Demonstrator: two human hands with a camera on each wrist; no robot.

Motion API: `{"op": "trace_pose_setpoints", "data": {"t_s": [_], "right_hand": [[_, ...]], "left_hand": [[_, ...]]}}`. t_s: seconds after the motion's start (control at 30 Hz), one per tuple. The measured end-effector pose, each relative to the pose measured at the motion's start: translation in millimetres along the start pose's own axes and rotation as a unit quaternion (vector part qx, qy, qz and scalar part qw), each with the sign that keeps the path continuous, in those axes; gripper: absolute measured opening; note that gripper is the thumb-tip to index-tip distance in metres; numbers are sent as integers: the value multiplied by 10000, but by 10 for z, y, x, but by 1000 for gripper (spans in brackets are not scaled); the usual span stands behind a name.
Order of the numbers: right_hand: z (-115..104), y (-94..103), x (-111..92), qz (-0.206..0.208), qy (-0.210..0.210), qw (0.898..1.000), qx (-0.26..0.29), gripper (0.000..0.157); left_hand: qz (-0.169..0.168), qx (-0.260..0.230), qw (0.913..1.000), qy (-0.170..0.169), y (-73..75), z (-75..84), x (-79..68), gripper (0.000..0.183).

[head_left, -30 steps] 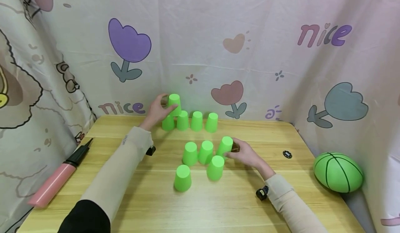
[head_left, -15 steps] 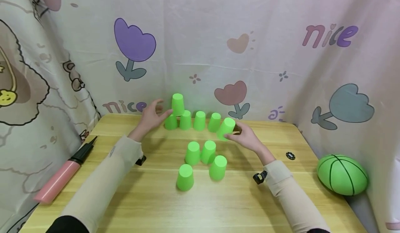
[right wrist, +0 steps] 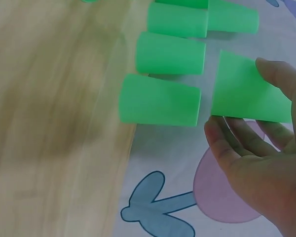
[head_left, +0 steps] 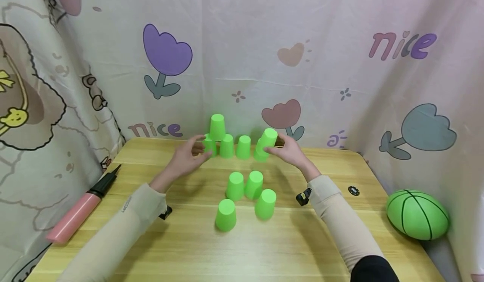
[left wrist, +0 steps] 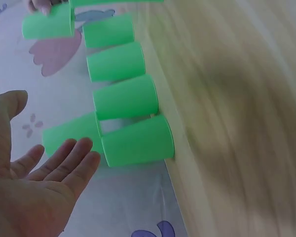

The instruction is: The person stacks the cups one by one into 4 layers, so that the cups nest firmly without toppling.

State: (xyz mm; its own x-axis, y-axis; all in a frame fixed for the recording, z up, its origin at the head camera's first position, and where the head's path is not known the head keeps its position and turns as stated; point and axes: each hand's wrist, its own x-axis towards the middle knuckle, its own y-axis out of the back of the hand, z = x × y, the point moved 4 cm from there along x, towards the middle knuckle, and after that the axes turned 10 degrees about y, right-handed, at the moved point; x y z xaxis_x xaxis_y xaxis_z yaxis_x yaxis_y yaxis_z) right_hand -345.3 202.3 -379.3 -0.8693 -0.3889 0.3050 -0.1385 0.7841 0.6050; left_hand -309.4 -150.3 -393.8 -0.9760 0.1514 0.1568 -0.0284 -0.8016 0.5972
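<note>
Upside-down green cups stand in a row along the table's back edge. One more cup (head_left: 217,126) sits on top of the two at the row's left end. My right hand (head_left: 291,152) pinches a green cup (head_left: 269,139) between thumb and fingers, just above the rightmost row cup (right wrist: 160,100). In the right wrist view the held cup (right wrist: 246,91) is apart from the row. Beside the row's leftmost cup (left wrist: 138,140) my left hand (head_left: 185,158) has its fingers spread and holds nothing. Whether it touches that cup, I cannot tell.
Nearer on the table stand several loose green cups (head_left: 235,186), with one (head_left: 226,215) closest to me. A pink and black hand pump (head_left: 85,206) lies at the left. At the right are a small black disc (head_left: 353,191) and a green ball (head_left: 417,214). A patterned curtain (head_left: 242,42) hangs behind.
My right hand has lifted a cup from the nearer group and carried it back to the row's right end. My left hand has let go of the upper cup and moved lower.
</note>
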Motion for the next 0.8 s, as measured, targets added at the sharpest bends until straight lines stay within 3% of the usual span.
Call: {"op": "trace_pose_setpoints", "data": {"t_s": [0.2,0.53,0.8], "right_hand": [[-29,-12,165,108,-139,9998,-3,55],[-40,-89,394,109,-170,9998,-40,50],[-28,-160,517,43,-98,9997,-220,53]], "left_hand": [[-162,-117,9989,-415,-67,80,-257,58],[-548,-56,9957,-749,-167,108,-586,50],[-1139,-202,9883,-996,-283,66,-838,51]]}}
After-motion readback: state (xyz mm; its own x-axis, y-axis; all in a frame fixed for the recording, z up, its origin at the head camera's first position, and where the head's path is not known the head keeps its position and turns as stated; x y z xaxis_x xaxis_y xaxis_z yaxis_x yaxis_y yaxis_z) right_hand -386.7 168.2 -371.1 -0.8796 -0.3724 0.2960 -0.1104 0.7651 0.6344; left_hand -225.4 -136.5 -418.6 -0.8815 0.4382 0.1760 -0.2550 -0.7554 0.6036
